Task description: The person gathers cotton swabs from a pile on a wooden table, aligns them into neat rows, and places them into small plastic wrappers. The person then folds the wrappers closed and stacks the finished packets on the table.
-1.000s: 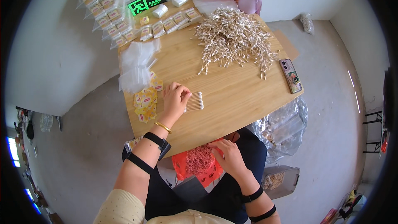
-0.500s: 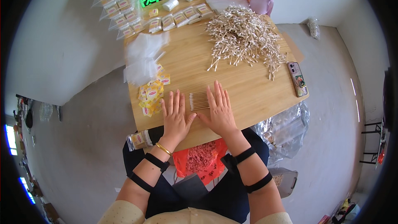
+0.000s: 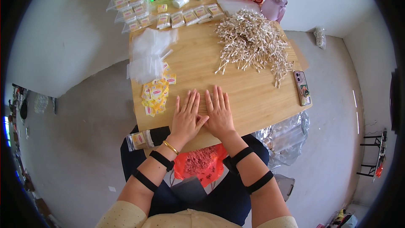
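Note:
A flat row of cotton swabs (image 3: pixel 203 104) lies side by side on the wooden table (image 3: pixel 190 59), between my two hands. My left hand (image 3: pixel 187 116) rests flat over its left end, fingers stretched out. Over the right end lies my right hand (image 3: pixel 219 116), also flat with straight fingers. My thumbs meet at the near side of the row. Both palms hide much of the swabs. A big loose heap of cotton swabs (image 3: pixel 255 40) sits farther off to the right.
Small yellow cards (image 3: pixel 155 95) and clear plastic bags (image 3: pixel 149 55) lie at left. Filled swab packs (image 3: pixel 190 17) line the back. A phone (image 3: pixel 302 88) is at the right edge, a purple bottle (image 3: pixel 274 6) behind the heap. One swab pack (image 3: pixel 141 140) lies at the near left corner.
My hands have closed in on the swab row from both sides and now cover its ends, where before more of it showed between them. The view has shifted slightly.

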Demonstrator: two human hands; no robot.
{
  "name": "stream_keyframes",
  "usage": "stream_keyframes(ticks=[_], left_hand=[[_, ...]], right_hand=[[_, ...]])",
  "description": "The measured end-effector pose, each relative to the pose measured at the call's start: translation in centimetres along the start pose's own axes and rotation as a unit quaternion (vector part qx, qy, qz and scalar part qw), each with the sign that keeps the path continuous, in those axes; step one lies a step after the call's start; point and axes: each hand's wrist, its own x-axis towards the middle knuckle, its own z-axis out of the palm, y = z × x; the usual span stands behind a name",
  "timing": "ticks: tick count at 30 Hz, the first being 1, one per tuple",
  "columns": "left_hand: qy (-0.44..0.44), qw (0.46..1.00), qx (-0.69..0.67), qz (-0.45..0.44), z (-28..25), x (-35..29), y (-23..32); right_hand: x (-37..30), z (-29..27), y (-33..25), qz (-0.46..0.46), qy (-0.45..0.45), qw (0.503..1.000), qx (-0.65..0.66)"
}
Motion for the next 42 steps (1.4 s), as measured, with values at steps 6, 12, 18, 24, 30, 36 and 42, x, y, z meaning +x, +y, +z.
stream_keyframes(ticks=[6,12,18,24,30,36,42], left_hand=[[-0.02,0.998,0.047,0.022,-0.1,0.3,-0.6],[-0.012,0.997,0.072,0.026,-0.1,-0.1,-0.7],[-0.011,0.999,0.023,0.03,-0.3,0.0,-0.8],[0.021,0.997,-0.06,-0.033,-1.7,-0.5,-1.3],[0.016,0.998,0.037,-0.045,0.5,-1.2,0.0],[0.026,0.998,0.028,-0.058,1.0,-0.9,0.7],[0.019,0.996,-0.046,-0.079,-2.5,-3.1,-0.1]], right_hand=[[0.0,-0.3,0.5,-0.007,-0.004,1.0,-0.001],[-0.8,-2.0,2.0,-0.017,-0.014,0.997,0.076],[-1.1,-1.4,0.5,-0.021,-0.011,0.999,0.045],[-0.6,-1.4,0.1,0.007,-0.001,0.999,0.048],[0.0,-0.6,-0.3,0.006,-0.003,0.999,0.041],[0.1,-0.4,-0.8,0.007,-0.024,1.0,-0.006],[0.3,0.0,-0.9,0.007,-0.031,0.999,-0.021]])
